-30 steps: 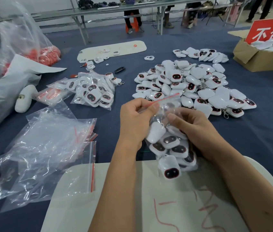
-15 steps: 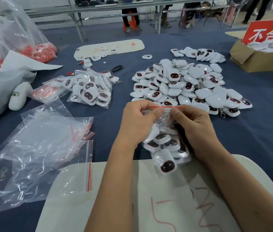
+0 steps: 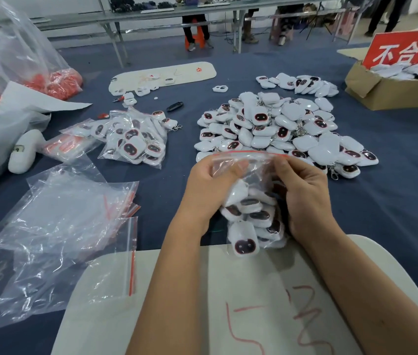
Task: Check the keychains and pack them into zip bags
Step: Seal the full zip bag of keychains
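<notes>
Head view: blue-clothed table (image 3: pixel 395 201), workshop benches (image 3: pixel 151 16) behind.

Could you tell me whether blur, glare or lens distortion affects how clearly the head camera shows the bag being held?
Head view: the filled zip bag is slightly motion-blurred between the left hand and right hand; the empty zip bags show glare streaks; wide-angle distortion bends the far tables.
</notes>
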A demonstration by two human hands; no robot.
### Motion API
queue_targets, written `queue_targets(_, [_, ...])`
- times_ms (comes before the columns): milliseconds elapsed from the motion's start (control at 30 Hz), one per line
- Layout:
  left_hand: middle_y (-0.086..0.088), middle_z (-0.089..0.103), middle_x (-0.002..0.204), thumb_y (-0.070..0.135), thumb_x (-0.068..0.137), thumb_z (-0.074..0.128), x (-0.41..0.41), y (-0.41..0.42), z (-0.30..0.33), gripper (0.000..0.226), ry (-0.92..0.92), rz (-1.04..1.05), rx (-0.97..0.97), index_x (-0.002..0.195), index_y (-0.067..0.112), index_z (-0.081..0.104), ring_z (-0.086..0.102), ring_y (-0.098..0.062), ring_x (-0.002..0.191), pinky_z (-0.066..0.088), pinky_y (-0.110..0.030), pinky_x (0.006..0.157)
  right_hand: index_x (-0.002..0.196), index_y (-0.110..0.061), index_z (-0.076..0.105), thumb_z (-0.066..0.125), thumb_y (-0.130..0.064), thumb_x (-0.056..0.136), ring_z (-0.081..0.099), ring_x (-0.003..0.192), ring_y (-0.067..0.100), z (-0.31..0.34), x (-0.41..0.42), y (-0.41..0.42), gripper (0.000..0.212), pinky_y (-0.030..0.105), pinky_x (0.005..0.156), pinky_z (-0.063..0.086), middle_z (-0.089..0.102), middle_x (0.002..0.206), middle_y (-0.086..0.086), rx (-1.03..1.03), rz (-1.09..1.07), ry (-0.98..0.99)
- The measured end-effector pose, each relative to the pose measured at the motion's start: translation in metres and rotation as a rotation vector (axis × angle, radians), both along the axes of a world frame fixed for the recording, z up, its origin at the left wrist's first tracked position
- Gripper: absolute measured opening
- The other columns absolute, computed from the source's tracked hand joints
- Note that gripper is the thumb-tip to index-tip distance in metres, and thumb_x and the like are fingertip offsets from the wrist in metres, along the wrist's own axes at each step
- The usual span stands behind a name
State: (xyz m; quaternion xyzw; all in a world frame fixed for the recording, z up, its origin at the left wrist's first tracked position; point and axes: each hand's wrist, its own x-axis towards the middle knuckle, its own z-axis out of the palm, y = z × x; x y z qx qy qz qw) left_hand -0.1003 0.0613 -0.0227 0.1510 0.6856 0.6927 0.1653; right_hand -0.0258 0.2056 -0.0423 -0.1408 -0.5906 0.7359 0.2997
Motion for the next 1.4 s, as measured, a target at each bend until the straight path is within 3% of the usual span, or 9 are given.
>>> queue_targets(200, [-0.006,0.079,0.106,0.025,0.077,0.090,0.000,-0.006,-0.003,0.036,0.023,-0.312,-0.153,0.108,0.016,0.073,0.074,-0.027,0.105,0.060,-0.043,0.094,0.090,-0.015,0.083,0.062,-0.018,0.104,0.075,0.080,0.020,0.010,0.002,0.008,0.025,0.038,0.076,0.063,0.079,0.088,0.006,-0.291,-0.079,0.070])
queue_targets(400, [-0.003,0.080,0.098,0.010,0.078,0.090,0.001,-0.006,-0.007,0.034,-0.006,-0.046,0.006,0.107,0.010,0.072,0.077,-0.019,0.091,0.061,-0.033,0.076,0.124,-0.024,0.065,0.069,-0.046,0.097,0.072,0.093,0.018,0.004,0.004,-0.004,0.034,0.047,0.092,0.059,0.075,0.108,0.006,0.189,0.091,-0.182])
queue_targets(533, [-0.004,0.079,0.099,0.020,0.079,0.090,-0.004,-0.016,0.001,0.034,-0.046,0.250,0.090,0.107,0.014,0.072,0.076,-0.030,0.095,0.064,-0.053,0.079,0.113,-0.049,0.059,0.076,-0.062,0.075,0.070,0.074,0.018,0.009,-0.002,-0.029,0.043,0.040,0.059,0.061,0.073,0.099,0.006,0.297,0.259,-0.246])
queue_targets(633, [-0.001,0.076,0.101,0.026,0.081,0.087,-0.013,-0.026,0.009,0.029,0.054,0.452,0.016,0.104,0.018,0.070,0.074,-0.025,0.096,0.062,-0.049,0.086,0.115,-0.042,0.056,0.080,-0.050,0.083,0.062,0.065,0.015,0.017,-0.028,-0.050,0.041,0.028,0.048,0.051,0.073,0.104,0.014,0.181,0.240,-0.252])
queue_targets(833, [0.002,0.069,0.103,0.033,0.086,0.081,-0.073,-0.070,0.048,0.034,0.315,0.734,-0.196,0.107,0.014,0.063,0.066,-0.019,0.093,0.054,-0.037,0.089,0.113,-0.012,0.056,0.076,-0.031,0.096,0.072,0.094,0.029,0.048,-0.113,-0.110,0.032,0.032,0.074,0.062,0.065,0.120,0.026,0.053,0.286,-0.148])
queue_targets(967, [-0.011,0.060,0.136,0.036,0.095,0.067,-0.119,-0.104,0.061,0.052,0.240,0.842,-0.404,0.137,0.010,0.051,0.058,-0.030,0.124,0.045,-0.035,0.100,0.142,-0.015,0.052,0.073,-0.020,0.097,0.069,0.116,0.027,0.062,-0.143,-0.138,0.050,0.044,0.102,0.057,0.062,0.136,0.010,0.100,0.401,-0.177])
queue_targets(1067, [-0.014,0.059,0.134,0.024,0.090,0.062,-0.125,-0.124,0.051,0.050,0.099,0.923,-0.461,0.136,0.008,0.052,0.059,-0.033,0.120,0.049,-0.037,0.092,0.101,-0.017,0.065,0.070,-0.030,0.094,0.068,0.096,0.025,0.050,-0.140,-0.150,0.016,0.048,0.085,0.062,0.067,0.104,0.003,0.493,0.318,-0.382])
queue_targets(1200, [-0.012,0.068,0.110,0.011,0.084,0.056,-0.105,-0.127,0.024,0.032,0.002,1.015,-0.312,0.114,0.003,0.063,0.067,-0.034,0.103,0.047,-0.029,0.067,0.065,-0.017,0.051,0.069,-0.051,0.091,0.059,0.077,0.028,0.025,-0.125,-0.171,0.046,0.032,0.058,0.043,0.059,0.082,0.006,0.963,0.377,-0.634])
queue_targets(1400, [0.000,0.069,0.102,0.010,0.087,0.058,-0.077,-0.112,0.017,0.022,0.122,1.006,-0.244,0.107,0.014,0.066,0.066,-0.020,0.095,0.055,-0.036,0.090,0.081,-0.011,0.067,0.067,-0.015,0.096,0.069,0.078,0.027,0.019,-0.108,-0.163,0.016,0.044,0.075,0.062,0.068,0.077,0.004,0.509,0.305,-0.392])
